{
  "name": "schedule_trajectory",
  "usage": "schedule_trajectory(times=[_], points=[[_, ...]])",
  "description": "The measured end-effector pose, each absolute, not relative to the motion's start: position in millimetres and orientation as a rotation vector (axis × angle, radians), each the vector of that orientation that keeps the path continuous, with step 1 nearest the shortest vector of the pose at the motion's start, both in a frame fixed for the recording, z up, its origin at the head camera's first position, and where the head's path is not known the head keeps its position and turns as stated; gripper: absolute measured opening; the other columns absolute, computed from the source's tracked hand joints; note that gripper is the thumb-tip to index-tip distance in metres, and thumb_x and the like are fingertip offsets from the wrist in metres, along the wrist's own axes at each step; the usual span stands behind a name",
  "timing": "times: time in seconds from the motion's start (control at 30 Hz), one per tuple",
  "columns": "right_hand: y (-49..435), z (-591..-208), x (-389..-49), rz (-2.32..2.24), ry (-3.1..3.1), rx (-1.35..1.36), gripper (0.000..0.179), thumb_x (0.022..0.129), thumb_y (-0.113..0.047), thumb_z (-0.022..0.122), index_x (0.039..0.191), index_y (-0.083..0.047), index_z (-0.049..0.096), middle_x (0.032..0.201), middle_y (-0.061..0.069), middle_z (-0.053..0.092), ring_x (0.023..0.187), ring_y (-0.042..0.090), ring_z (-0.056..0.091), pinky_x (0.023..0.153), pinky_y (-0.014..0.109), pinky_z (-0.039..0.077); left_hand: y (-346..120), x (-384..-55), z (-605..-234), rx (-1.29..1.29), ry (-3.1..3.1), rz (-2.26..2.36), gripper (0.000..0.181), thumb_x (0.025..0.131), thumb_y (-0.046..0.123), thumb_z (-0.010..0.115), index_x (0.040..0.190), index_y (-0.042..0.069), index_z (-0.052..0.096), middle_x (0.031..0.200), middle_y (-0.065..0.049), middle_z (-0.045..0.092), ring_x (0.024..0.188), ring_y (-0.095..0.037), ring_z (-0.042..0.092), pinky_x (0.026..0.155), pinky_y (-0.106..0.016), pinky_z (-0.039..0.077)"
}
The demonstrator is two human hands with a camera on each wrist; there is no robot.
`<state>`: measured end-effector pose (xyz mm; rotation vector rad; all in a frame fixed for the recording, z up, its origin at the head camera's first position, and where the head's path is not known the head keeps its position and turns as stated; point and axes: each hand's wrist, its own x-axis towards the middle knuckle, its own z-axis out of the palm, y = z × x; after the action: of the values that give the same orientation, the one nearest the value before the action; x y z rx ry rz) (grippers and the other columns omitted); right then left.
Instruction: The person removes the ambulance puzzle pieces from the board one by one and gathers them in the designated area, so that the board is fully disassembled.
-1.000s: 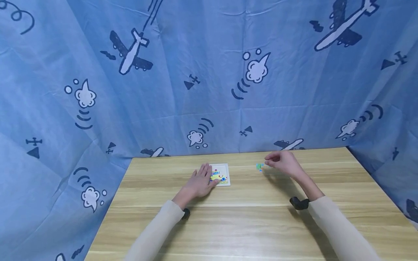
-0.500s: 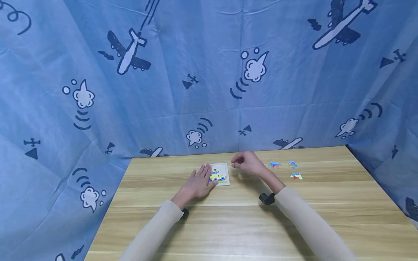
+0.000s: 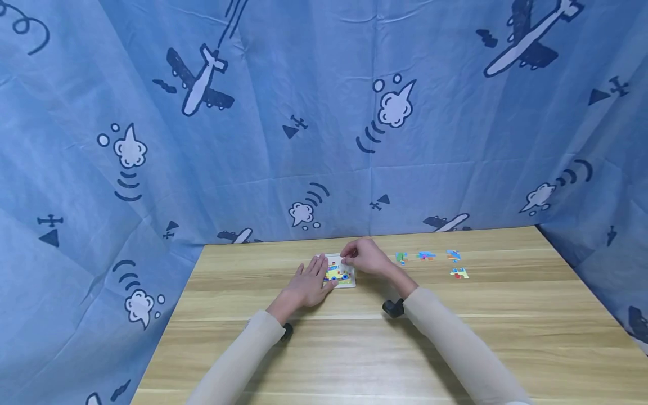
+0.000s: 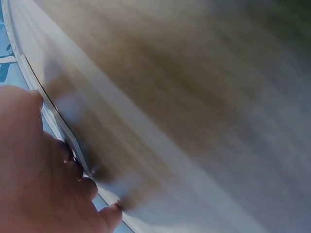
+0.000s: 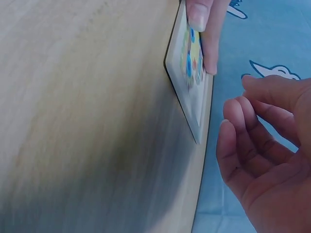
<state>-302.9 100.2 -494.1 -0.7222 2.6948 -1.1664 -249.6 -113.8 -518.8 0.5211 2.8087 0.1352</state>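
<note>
A small white-framed jigsaw puzzle (image 3: 350, 284) with a yellow vehicle picture lies flat near the table's back edge. My left hand (image 3: 306, 282) rests on its left part, fingers spread, covering that side. Over the puzzle's upper right corner is my right hand (image 3: 368, 256), thumb and fingertips brought together. It seems to pinch a small pale puzzle piece, mostly hidden by the fingers. In the right wrist view, the curled right hand (image 5: 262, 131) is above the puzzle board (image 5: 182, 92). The left wrist view shows the left hand (image 4: 39, 165) along the board's edge.
Loose puzzle pieces lie to the right: a green one (image 3: 401, 258), a blue and red one (image 3: 426, 256), a blue and orange one (image 3: 453, 256) and a yellow one (image 3: 459, 273). A blue airplane-print curtain (image 3: 253, 140) hangs behind the wooden table (image 3: 334, 354).
My right hand has moved left from the loose pieces to the puzzle's upper right corner, uncovering the pieces on the right. The left hand has stayed on the puzzle.
</note>
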Motion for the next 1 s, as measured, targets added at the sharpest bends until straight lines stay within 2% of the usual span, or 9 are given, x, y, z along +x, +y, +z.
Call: schedule_trajectory(times=[0.23,0.53,0.77,1.0], points=[[88.1,-502.6,-306.5,-1.138,2.671,-0.725,0.017,0.092,-0.007,0.076,0.107,0.003,0.078,0.093,0.010,0.078,0.081,0.012,0.068,0.076,0.029,0.059,-114.5,-249.9,-519.1,0.525,2.808,0.120,0.079,0.111,0.060,0.026,0.170,0.009,0.010,0.180,-0.008,0.004,0.168,-0.026,0.007,0.135,-0.054,0.016],[77.7,-512.5,-306.4,-1.014,2.718,-0.763,0.024,0.085,-0.010,0.085,0.105,0.001,0.078,0.095,0.011,0.079,0.085,0.016,0.069,0.083,0.034,0.061,-112.5,-248.6,-520.1,0.519,2.808,0.119,0.077,0.112,0.056,0.026,0.170,0.007,0.010,0.180,-0.010,0.005,0.168,-0.026,0.006,0.135,-0.055,0.016],[72.5,-514.5,-306.3,-0.962,2.738,-0.722,0.021,0.085,-0.011,0.085,0.104,-0.003,0.080,0.090,0.006,0.077,0.083,0.015,0.065,0.080,0.034,0.058,-112.7,-253.1,-526.6,0.489,2.782,0.127,0.079,0.112,0.059,0.023,0.170,0.010,0.002,0.179,-0.006,-0.004,0.167,-0.024,-0.002,0.136,-0.056,0.011],[71.4,-511.9,-305.6,-0.971,2.719,-0.657,0.020,0.085,-0.010,0.084,0.103,-0.003,0.079,0.087,0.005,0.072,0.080,0.014,0.060,0.077,0.031,0.054,-112.2,-250.8,-522.7,0.509,2.809,0.113,0.079,0.112,0.058,0.026,0.170,0.007,0.011,0.180,-0.009,0.005,0.168,-0.027,0.007,0.135,-0.057,0.018]])
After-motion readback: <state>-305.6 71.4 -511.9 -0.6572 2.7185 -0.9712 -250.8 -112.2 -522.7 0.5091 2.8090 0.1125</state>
